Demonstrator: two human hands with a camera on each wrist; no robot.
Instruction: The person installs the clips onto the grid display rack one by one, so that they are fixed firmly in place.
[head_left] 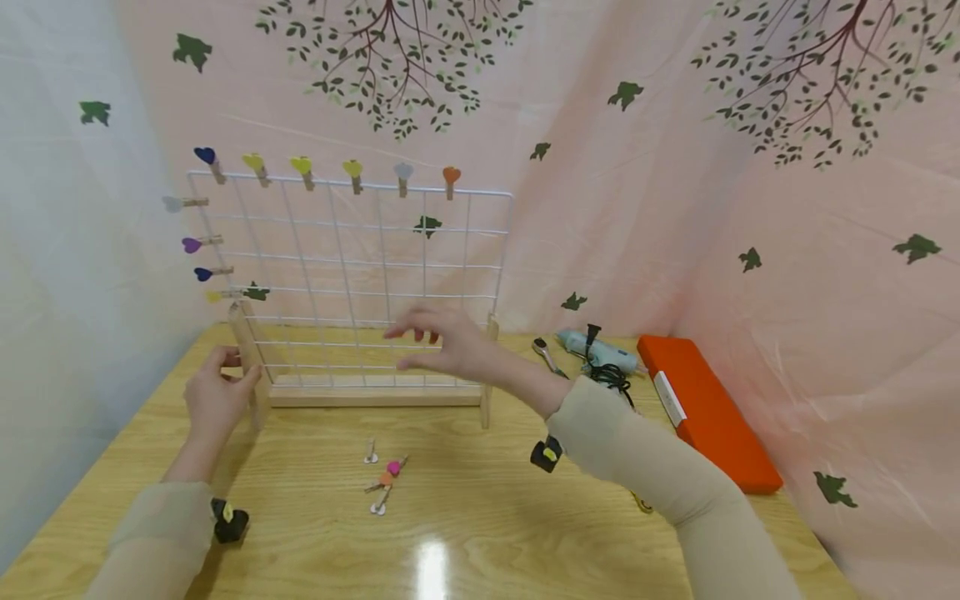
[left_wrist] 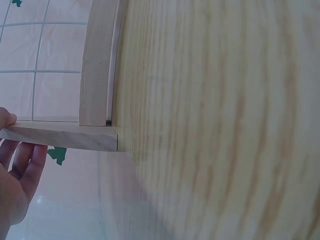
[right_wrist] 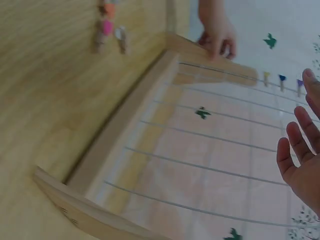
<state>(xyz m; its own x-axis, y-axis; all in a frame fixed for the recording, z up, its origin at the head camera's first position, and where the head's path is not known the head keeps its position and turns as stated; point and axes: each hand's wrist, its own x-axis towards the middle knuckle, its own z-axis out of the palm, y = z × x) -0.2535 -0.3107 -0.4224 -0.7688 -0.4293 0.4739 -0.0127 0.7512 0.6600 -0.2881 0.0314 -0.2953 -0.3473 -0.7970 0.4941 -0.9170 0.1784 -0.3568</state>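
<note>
A white wire grid (head_left: 330,257) stands in a wooden frame, whose bottom bar (head_left: 375,397) runs along the table. My left hand (head_left: 217,398) grips the frame's left upright (left_wrist: 70,137), thumb on one side and fingers on the other. In front of the grid's lower right part, my right hand (head_left: 453,343) hangs in the air with fingers spread and nothing in it. Heart-topped clothespins line the grid's top wire, among them an orange one (head_left: 451,177) and a dark blue one (head_left: 205,157). Others, including a purple one (head_left: 192,245), are clipped down its left side.
Several loose heart clothespins, one with a pink heart (head_left: 394,468), lie on the wooden table (head_left: 480,533) before the frame. To the right are a glue gun (head_left: 607,353) with a black cord, a metal-headed tool (head_left: 546,354) and an orange box (head_left: 708,417). Printed cloth (head_left: 585,233) hangs behind.
</note>
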